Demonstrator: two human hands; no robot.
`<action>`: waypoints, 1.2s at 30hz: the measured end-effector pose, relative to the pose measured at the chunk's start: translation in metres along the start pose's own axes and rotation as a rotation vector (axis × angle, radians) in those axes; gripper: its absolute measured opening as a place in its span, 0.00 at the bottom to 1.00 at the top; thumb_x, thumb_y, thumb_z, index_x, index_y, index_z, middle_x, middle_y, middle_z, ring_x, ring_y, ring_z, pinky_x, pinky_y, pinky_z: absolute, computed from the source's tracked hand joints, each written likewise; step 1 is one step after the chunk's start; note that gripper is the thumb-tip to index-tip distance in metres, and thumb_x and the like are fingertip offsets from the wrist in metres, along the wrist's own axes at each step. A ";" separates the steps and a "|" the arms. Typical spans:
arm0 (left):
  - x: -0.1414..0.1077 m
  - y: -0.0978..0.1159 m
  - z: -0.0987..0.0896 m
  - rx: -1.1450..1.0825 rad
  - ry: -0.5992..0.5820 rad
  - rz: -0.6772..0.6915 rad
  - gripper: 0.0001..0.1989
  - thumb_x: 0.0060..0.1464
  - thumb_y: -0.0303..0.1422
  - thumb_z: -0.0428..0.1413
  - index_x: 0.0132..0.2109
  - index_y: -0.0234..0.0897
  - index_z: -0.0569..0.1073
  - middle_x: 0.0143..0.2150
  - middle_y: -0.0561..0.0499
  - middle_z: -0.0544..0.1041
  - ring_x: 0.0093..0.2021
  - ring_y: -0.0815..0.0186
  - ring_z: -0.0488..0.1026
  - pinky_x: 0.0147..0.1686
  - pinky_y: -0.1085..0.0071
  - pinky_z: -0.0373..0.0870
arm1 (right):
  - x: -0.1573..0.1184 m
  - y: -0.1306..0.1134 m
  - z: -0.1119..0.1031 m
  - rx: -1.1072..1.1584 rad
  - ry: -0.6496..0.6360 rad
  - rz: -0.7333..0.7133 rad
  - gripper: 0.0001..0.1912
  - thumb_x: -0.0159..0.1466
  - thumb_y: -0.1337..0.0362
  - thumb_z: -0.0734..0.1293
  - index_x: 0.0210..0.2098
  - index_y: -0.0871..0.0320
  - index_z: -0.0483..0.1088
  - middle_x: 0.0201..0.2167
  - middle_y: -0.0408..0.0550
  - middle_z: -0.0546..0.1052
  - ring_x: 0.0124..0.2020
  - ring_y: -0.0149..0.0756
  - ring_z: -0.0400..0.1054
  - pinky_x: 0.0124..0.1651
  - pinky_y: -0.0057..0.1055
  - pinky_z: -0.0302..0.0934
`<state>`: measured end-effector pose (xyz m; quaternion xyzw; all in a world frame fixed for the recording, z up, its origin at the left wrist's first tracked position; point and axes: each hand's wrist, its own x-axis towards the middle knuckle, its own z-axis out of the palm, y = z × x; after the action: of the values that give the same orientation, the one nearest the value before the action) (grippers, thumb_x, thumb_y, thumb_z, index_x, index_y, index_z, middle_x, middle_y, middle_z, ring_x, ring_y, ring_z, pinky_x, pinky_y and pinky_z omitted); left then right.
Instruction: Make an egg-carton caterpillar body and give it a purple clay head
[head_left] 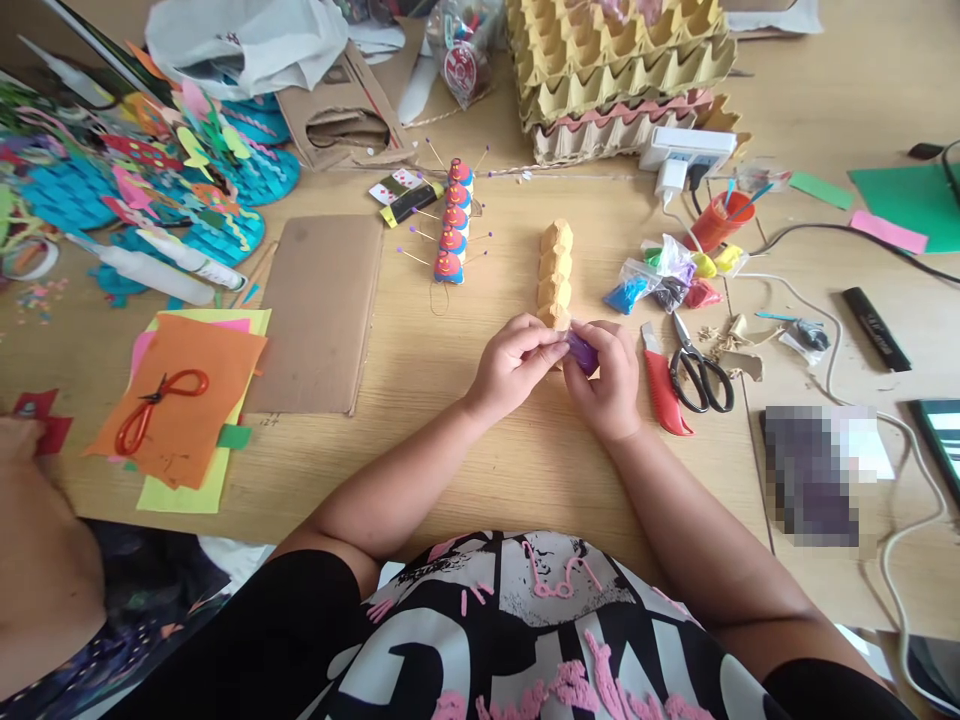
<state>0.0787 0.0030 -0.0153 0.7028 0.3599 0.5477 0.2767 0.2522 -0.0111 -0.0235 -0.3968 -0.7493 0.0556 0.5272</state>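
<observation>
Fingers (534, 338) partly hide purple pkt (583, 354), contents hard to ID.

Bright, soft light as we look over the desk (420, 370), its source beyond our telling, faint soft-edged shadows around the hands (517, 365), fairly sharp detail at our centre, wide-angle stretching towards the edges, coarse pixel blocks (810, 475) masking a patch at right

purple packet (583, 353): glossy plastic | egg-carton strip (555, 275): rough matt pulp | scissor blades (681, 328): metal | tabletop (420, 400): smooth wood
</observation>
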 end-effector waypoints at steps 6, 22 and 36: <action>0.003 0.002 -0.006 0.091 -0.009 0.134 0.10 0.69 0.37 0.63 0.53 0.44 0.84 0.39 0.51 0.79 0.36 0.70 0.74 0.39 0.72 0.72 | 0.007 0.000 -0.010 0.181 -0.048 0.236 0.22 0.73 0.47 0.68 0.61 0.50 0.72 0.43 0.51 0.79 0.42 0.44 0.74 0.47 0.46 0.71; 0.001 0.012 0.001 -0.069 0.057 -0.227 0.14 0.66 0.44 0.63 0.37 0.37 0.81 0.36 0.50 0.80 0.32 0.70 0.70 0.35 0.71 0.68 | 0.003 0.001 -0.008 0.573 -0.050 0.570 0.15 0.72 0.48 0.72 0.43 0.52 0.75 0.34 0.43 0.78 0.29 0.30 0.69 0.33 0.31 0.66; 0.000 0.009 0.003 -0.156 0.016 -0.287 0.13 0.60 0.44 0.69 0.37 0.39 0.83 0.35 0.51 0.80 0.30 0.71 0.68 0.31 0.71 0.66 | 0.008 -0.008 -0.007 0.670 -0.063 0.501 0.12 0.76 0.50 0.68 0.42 0.52 0.73 0.39 0.45 0.81 0.29 0.29 0.68 0.32 0.31 0.64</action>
<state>0.0839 -0.0023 -0.0088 0.6162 0.4150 0.5343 0.4032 0.2526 -0.0141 -0.0107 -0.3715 -0.5858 0.4348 0.5742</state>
